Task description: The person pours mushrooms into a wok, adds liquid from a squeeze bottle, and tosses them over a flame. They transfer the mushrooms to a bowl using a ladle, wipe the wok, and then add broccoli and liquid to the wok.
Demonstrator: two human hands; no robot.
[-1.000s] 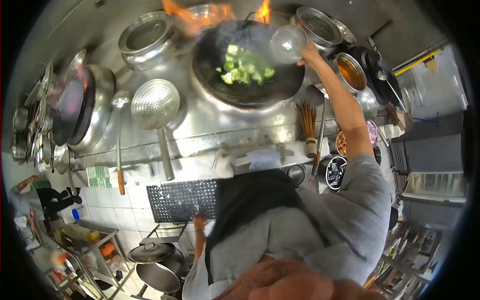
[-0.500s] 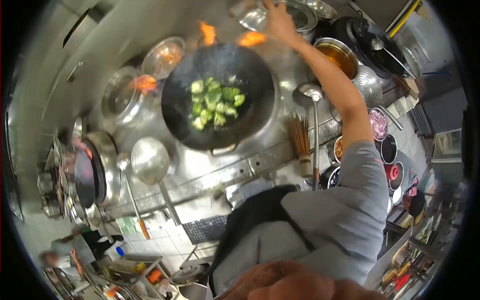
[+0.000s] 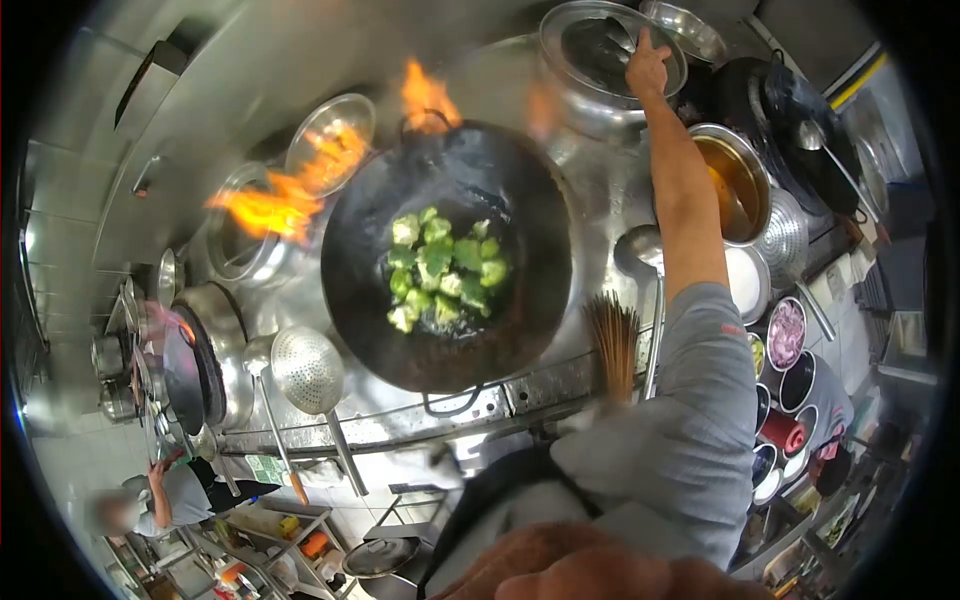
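Observation:
My right hand (image 3: 648, 68) is stretched out over the near-right rim of a wide metal pot (image 3: 562, 78) at the back, fingers apart, one pointing away from me. A shiny spoon-like shape (image 3: 622, 40) shows against the pot's dark middle, close to the fingertips. My left hand is out of view. Centre left, a large black wok (image 3: 350, 235) holds green chopped vegetables (image 3: 445, 265), clustered in its bottom. Nothing of mine touches the wok.
Flames (image 3: 265, 210) rise behind and left of the wok. A perforated skimmer (image 3: 307, 368) and a ladle (image 3: 258, 355) lie left, a bamboo brush (image 3: 612, 340) right. A pot of orange-brown liquid (image 3: 745, 150) stands beside my forearm. Another person (image 3: 185, 495) is at lower left.
My right hand has left the shiny metal dish it held and now reaches over the pot. Flames left of the wok have grown. The whole view has shifted, putting the wok lower.

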